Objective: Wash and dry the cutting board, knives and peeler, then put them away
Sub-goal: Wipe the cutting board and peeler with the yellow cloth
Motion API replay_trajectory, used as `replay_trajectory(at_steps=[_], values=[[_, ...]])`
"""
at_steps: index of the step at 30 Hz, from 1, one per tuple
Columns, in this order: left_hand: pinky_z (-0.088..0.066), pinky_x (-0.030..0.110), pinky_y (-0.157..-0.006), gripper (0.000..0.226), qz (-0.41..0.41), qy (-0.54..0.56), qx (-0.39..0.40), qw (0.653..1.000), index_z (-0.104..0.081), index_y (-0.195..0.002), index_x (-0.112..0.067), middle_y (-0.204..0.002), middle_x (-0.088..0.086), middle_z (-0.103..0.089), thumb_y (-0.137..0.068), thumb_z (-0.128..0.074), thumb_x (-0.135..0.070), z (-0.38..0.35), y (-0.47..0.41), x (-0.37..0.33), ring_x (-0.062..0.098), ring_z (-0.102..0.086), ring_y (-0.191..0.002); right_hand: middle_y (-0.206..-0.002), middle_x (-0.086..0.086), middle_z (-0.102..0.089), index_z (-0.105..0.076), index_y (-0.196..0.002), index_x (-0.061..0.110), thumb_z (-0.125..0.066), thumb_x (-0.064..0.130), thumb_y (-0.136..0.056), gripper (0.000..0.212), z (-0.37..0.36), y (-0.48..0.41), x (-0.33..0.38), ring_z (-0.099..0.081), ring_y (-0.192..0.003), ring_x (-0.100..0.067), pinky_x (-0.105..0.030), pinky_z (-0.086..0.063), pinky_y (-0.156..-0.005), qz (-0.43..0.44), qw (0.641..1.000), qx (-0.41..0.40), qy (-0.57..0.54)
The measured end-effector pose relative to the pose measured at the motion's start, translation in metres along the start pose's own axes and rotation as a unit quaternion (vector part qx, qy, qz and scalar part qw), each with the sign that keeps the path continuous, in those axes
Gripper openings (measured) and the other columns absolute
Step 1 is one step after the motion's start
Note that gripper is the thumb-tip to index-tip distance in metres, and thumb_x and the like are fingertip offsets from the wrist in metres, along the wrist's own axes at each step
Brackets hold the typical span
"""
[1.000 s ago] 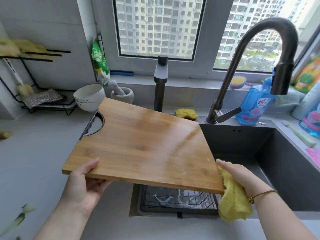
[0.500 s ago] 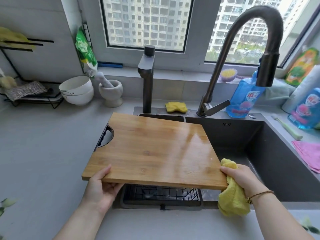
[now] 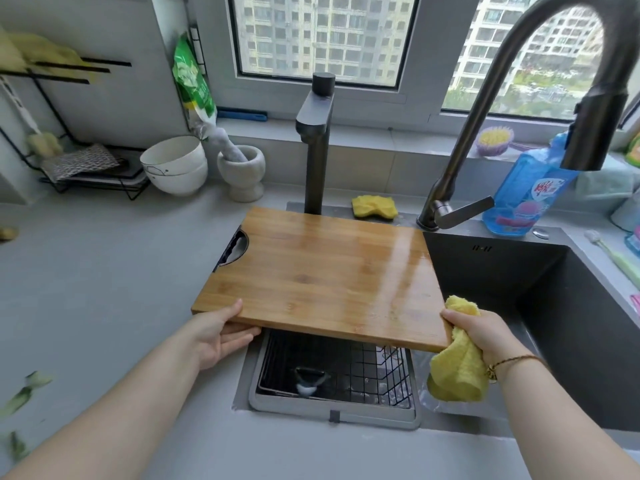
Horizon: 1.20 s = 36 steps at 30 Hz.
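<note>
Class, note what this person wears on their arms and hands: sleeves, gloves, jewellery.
No sleeves or gloves are in view. The left hand carries no ring or watch that shows. At the right hand, the wrist has a thin brown cord bracelet with a small gold-coloured charm.

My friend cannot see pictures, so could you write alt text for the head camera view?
A person holds a wooden cutting board over a kitchen sink, left hand pinching its near left corner, right hand gripping a yellow cloth against its near right corner. A peeler lies in the wire basket beneath.
</note>
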<state>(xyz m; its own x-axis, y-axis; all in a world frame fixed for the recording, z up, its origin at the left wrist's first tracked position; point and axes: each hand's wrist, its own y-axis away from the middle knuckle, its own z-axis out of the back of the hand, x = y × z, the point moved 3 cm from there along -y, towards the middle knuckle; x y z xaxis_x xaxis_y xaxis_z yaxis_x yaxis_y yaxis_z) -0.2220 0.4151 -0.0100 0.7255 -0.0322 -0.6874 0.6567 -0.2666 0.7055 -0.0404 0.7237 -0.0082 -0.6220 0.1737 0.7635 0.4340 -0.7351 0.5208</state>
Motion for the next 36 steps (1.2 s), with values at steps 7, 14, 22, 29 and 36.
replay_trajectory(at_steps=[7,14,22,29,36], values=[[-0.046,0.021,-0.03,0.025,0.043,-0.1,-0.009,0.994,-0.047,-0.105,-0.008,-0.056,0.017,-0.066,-0.091,-0.055,-0.027,0.003,-0.006,-0.004,0.02,-0.063,-0.038,-0.077,-0.011,-0.059,-0.057,-0.081,0.005,-0.067,0.014,-0.082,0.013,-0.006,-0.008,0.0,-0.057,-0.068,-0.023,-0.031,-0.046,-0.06,0.002,1.0,0.005,-0.013],[-0.025,0.013,-0.035,0.045,-0.011,-0.419,-0.02,0.908,-0.051,-0.069,-0.007,-0.041,0.002,-0.06,-0.096,-0.04,-0.041,0.0,-0.002,-0.009,0.006,-0.05,-0.029,-0.076,-0.009,-0.058,-0.056,-0.079,0.007,-0.064,0.013,-0.084,0.012,-0.011,-0.008,0.001,-0.055,-0.066,-0.02,-0.029,-0.044,-0.056,0.009,0.999,0.017,-0.027],[-0.039,0.025,-0.064,0.036,-0.164,-0.801,0.066,0.571,-0.058,-0.087,-0.016,-0.078,-0.001,-0.053,-0.09,-0.046,-0.05,-0.084,0.018,0.051,0.021,-0.059,-0.083,-0.074,-0.004,-0.054,-0.053,-0.084,0.01,-0.062,0.021,-0.086,0.014,-0.011,-0.002,0.003,-0.053,-0.068,-0.017,-0.03,-0.044,-0.066,0.039,0.999,-0.009,0.013],[-0.03,0.02,-0.047,0.031,-0.088,-0.808,0.073,0.578,-0.041,-0.065,-0.015,-0.063,-0.003,-0.042,-0.089,-0.052,-0.032,-0.088,-0.01,0.072,0.011,-0.04,-0.055,-0.073,-0.006,-0.054,-0.054,-0.082,0.009,-0.06,0.02,-0.087,0.013,-0.005,0.008,-0.005,-0.054,-0.071,-0.021,-0.038,-0.046,-0.077,0.049,0.998,-0.037,-0.011],[-0.035,0.024,-0.062,0.033,-0.148,-0.793,0.078,0.585,-0.056,-0.115,-0.011,-0.089,-0.001,-0.051,-0.098,-0.034,-0.03,-0.069,0.008,0.051,0.017,-0.047,-0.079,-0.078,-0.007,-0.051,-0.051,-0.081,0.012,-0.056,0.017,-0.089,0.01,0.006,0.031,-0.005,-0.05,-0.081,-0.025,-0.042,-0.045,-0.082,0.13,0.984,-0.119,-0.026]])
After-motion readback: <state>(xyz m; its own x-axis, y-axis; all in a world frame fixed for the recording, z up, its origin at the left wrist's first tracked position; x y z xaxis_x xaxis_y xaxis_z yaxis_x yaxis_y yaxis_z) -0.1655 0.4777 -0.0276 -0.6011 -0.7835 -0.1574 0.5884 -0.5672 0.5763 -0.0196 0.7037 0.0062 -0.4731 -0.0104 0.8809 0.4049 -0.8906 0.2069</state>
